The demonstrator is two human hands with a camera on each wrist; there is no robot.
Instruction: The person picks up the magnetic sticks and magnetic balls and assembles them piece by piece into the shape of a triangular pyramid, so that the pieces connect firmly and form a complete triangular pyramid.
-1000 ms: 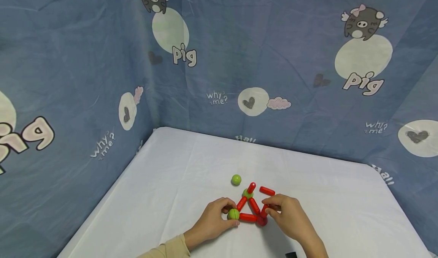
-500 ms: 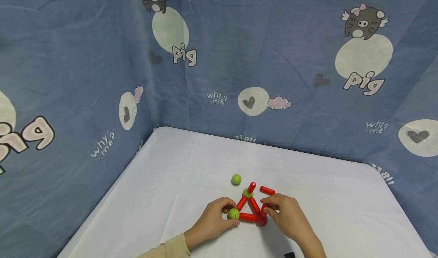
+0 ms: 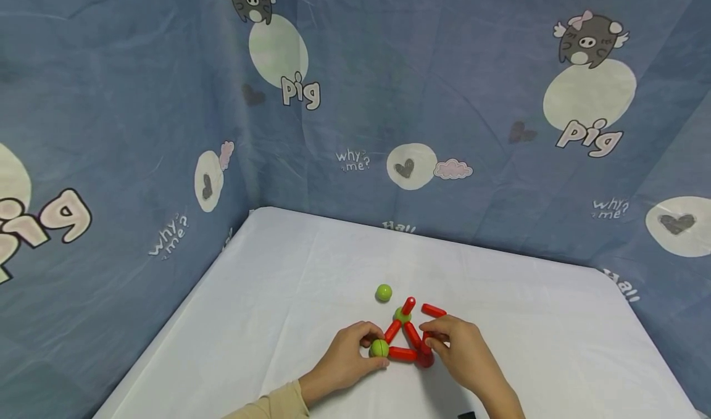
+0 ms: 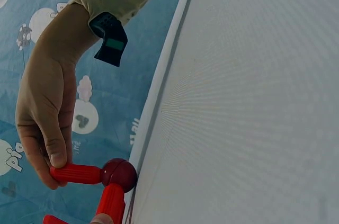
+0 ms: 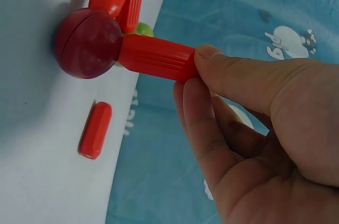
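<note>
A triangle of red rods lies on the table, joined by balls at its corners. My left hand (image 3: 345, 356) grips the green ball (image 3: 380, 348) at the left corner between thumb and fingers. At the near right corner is a dark red ball (image 5: 89, 43), from which a red rod (image 5: 158, 58) rises. Thumb and fingertips of my right hand (image 3: 465, 350) pinch this rod's free end, which they partly cover in the head view. Another red rod (image 3: 408, 306) stands up from the green ball (image 3: 402, 315) at the far corner.
A loose green ball (image 3: 384, 292) lies beyond the triangle. One loose red rod (image 3: 434, 310) rests just past my right hand. The white table (image 3: 311, 265) meets a blue printed curtain (image 3: 355, 98) at the back and left.
My right hand has shifted slightly left with the pinched rod, which now leans less to the right. The left hand keeps its hold on the green ball.
</note>
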